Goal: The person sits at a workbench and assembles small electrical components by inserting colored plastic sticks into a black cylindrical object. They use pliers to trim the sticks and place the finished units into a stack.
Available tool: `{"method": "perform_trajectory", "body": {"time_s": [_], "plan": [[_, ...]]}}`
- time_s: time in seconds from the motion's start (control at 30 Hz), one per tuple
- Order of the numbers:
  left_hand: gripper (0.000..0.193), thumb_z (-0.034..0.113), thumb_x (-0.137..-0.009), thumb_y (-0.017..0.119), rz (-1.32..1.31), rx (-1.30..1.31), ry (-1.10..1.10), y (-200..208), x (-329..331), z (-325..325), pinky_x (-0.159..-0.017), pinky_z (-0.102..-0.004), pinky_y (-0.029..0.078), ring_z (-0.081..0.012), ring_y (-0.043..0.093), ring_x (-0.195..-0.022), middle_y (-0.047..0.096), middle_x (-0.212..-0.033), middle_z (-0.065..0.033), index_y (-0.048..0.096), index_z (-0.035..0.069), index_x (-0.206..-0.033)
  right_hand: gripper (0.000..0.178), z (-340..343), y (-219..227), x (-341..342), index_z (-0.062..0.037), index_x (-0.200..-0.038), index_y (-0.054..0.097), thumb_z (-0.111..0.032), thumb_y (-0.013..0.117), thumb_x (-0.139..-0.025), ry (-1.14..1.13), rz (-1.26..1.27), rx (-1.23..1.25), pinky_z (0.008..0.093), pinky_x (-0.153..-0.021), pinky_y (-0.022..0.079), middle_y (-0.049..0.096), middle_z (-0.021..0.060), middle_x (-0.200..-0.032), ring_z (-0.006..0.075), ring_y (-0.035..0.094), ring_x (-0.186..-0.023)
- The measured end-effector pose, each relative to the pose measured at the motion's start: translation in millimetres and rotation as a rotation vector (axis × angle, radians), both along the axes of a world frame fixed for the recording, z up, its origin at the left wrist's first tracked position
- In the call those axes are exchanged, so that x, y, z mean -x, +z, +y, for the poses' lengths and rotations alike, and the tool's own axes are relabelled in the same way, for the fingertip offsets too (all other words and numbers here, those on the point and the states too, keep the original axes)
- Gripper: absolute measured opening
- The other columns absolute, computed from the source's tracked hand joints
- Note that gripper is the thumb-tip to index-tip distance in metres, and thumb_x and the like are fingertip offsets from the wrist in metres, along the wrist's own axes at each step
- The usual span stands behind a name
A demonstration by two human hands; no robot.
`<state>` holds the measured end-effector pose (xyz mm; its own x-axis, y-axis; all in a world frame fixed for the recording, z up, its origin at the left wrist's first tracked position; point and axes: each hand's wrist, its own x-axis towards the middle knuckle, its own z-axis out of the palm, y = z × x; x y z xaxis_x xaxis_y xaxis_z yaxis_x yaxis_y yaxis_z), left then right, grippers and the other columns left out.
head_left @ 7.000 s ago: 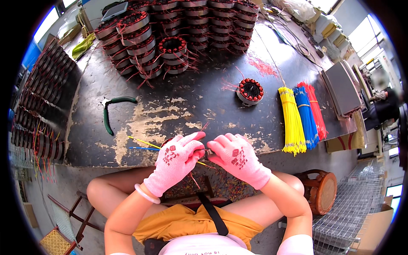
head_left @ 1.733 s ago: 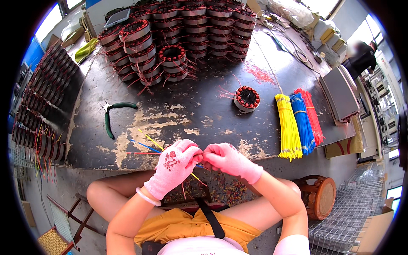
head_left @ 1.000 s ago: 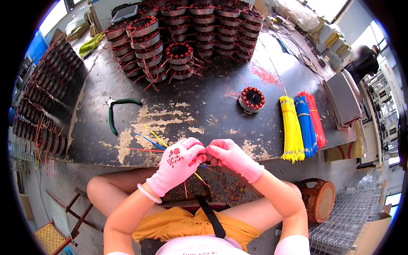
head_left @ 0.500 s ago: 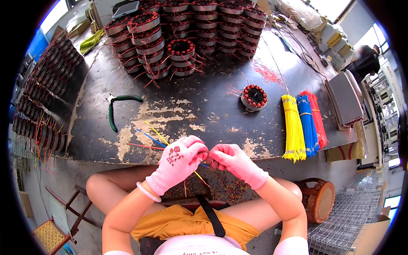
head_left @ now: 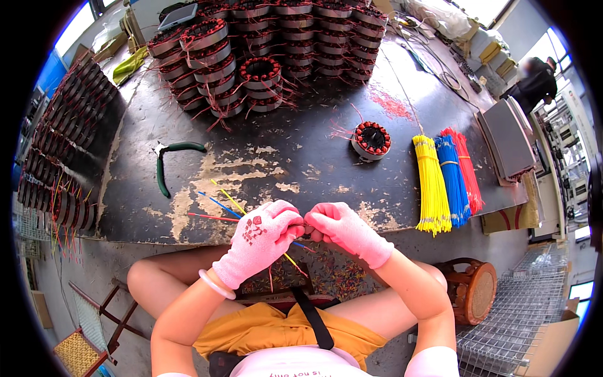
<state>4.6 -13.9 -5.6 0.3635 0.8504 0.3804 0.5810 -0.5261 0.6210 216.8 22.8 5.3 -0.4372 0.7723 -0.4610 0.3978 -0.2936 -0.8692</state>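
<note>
Both my hands wear pink gloves and meet above the table's front edge. My left hand (head_left: 267, 231) is closed around a yellow wire (head_left: 228, 196), a blue wire (head_left: 219, 204) and a red wire (head_left: 212, 217). These stick out on its left side, and their other ends hang below the palm. Against the left fingertips, my right hand (head_left: 347, 230) is closed in a pinch; the fingers hide what it grips, perhaps a thin wire end. Beyond the hands, a single motor stator (head_left: 371, 153) with red and black windings lies on the table (head_left: 301, 151).
Green-handled cutting pliers (head_left: 182, 146) lie at the left. Tied wire bundles, yellow (head_left: 432, 188), blue (head_left: 452, 182) and red (head_left: 465, 169), rest at the right. Stacked stators (head_left: 213, 60) fill the back; more stators (head_left: 69, 125) stand far left. A wooden drum-shaped stool (head_left: 480, 295) is by my right knee.
The view has shifted slightly. My hands stay pressed together with the wires in the left one, and the right fingers have turned a little at the meeting point.
</note>
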Motion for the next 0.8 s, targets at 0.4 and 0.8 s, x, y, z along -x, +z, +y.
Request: {"method": "perform_trajectory", "body": {"time_s": [0.4,0.8], "plan": [[0.013,0.004,-0.082,0.073,-0.019,0.039,-0.005,2.0,0.3,-0.3,-0.077,-0.0405,0.055,-0.0313,0.067,-0.089,0.068,-0.099,-0.0083,0.070,0.007,-0.095,0.026,-13.0,-5.3,-5.5,-0.0052,-0.105,0.068,-0.027,0.053,-0.105,-0.014,0.243,0.176,0.0228,-0.067,0.047,0.069,-0.0022,-0.092,0.0049,0.058,-0.073],[0.016,0.004,-0.081,0.073,0.020,-0.001,-0.048,3.2,-0.9,1.0,-0.076,-0.0411,0.055,-0.0313,0.067,-0.089,0.068,-0.098,-0.0073,0.069,0.007,-0.096,0.024,-6.5,0.9,-1.9,-0.0030,-0.098,0.068,-0.025,0.058,-0.102,0.016,0.073,0.016,0.0311,-0.064,0.050,0.068,0.0056,-0.082,0.0160,0.064,-0.071]]}}
